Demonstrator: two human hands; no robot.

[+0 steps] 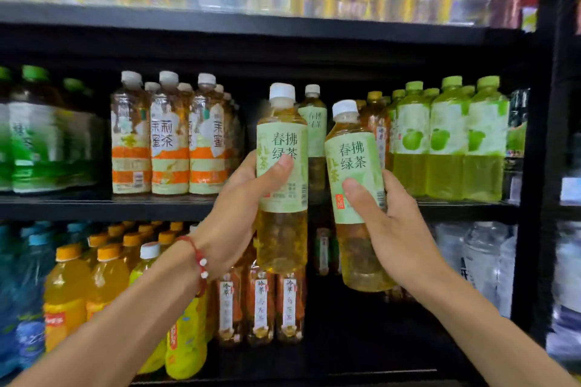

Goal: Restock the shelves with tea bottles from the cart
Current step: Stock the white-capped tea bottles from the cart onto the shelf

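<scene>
Left bottle (283,135), right bottle (352,154): white caps, pale-green labels, golden tea.

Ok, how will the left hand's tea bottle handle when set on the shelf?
Tea bottle looks full, so probably heavy for its size. Tall and narrow, it may tip if nudged. Round body could roll if laid down.
</scene>
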